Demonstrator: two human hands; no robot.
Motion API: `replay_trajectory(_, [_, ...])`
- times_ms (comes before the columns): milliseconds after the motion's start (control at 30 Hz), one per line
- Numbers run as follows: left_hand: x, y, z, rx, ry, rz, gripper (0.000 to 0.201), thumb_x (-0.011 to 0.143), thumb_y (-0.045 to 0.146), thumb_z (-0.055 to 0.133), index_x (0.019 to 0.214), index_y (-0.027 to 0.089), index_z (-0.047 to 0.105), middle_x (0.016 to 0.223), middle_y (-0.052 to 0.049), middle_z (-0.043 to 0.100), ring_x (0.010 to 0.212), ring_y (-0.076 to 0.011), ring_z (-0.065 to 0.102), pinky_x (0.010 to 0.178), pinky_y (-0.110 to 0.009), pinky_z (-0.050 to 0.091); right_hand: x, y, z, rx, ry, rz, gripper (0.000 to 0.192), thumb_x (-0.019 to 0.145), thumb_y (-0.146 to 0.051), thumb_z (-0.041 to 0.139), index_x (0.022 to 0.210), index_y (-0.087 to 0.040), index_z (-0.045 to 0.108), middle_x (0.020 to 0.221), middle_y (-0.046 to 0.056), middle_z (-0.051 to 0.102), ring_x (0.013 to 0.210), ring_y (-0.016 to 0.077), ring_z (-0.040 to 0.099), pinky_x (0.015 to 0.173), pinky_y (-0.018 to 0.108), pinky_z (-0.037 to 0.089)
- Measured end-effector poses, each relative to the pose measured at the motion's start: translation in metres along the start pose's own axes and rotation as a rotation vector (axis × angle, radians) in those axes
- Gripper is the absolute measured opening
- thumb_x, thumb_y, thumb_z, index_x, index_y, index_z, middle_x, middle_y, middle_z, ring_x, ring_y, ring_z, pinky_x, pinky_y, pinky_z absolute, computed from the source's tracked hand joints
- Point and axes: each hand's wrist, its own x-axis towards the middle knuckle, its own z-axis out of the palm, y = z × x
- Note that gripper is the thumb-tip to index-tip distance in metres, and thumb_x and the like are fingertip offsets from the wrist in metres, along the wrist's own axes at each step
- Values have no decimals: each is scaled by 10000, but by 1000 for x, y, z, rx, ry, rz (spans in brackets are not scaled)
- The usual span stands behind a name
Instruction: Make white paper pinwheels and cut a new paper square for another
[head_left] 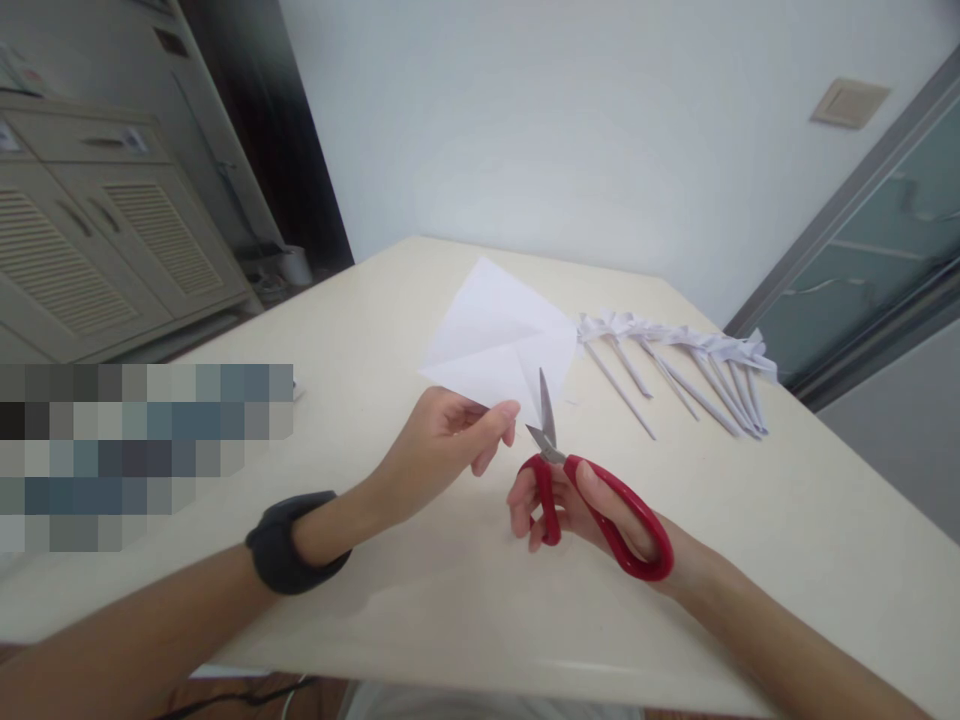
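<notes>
Paper (499,340) gets pinched by the left hand (442,445), lifted off the table (450,600) so the right hand's (577,510) gripped scissors (592,500) bite its near edge.

Both forearms are bare all the way down, no sleeves, gloves or rings showing anywhere. The only thing worn is a chunky black wrist strap (289,543) on the left wrist, kinda padded looking, matte, wrapping fully around with no visible markings.
</notes>
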Motion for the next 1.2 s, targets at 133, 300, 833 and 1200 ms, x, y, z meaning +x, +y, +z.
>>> replay_trajectory(133, [0, -1, 0, -14, -6, 10, 420, 863, 327, 470, 479, 158, 460, 402, 46, 433, 446, -79, 419, 530, -222, 350, 0, 1, 0, -10, 4, 6, 555, 867, -591, 290, 1006, -133, 572, 978, 112, 603, 903, 176, 561, 796, 337, 422])
replay_trajectory(300, [1, -1, 0, -23, -16, 15, 421, 866, 332, 469, 481, 162, 450, 410, 46, 436, 447, -81, 419, 525, -230, 343, 0, 2, 0, -21, 14, 11, 566, 858, -605, 292, 999, -131, 568, 971, 116, 603, 903, 183, 560, 786, 338, 429])
replay_trajectory(833, [0, -4, 0, -34, -32, 31, 420, 872, 327, 463, 485, 166, 448, 415, 46, 433, 445, -86, 419, 525, -241, 350, 3, 2, 2, -47, 43, 22, 600, 834, -646, 283, 970, -139, 574, 916, 111, 608, 838, 181, 566, 747, 338, 436])
replay_trajectory(1200, [-1, -3, 0, -40, -27, 33, 417, 870, 315, 469, 481, 165, 448, 411, 47, 434, 443, -82, 415, 521, -232, 347, 5, 6, 1, -53, 18, 9, 578, 860, -604, 272, 978, -119, 563, 939, 113, 600, 838, 160, 563, 759, 327, 444])
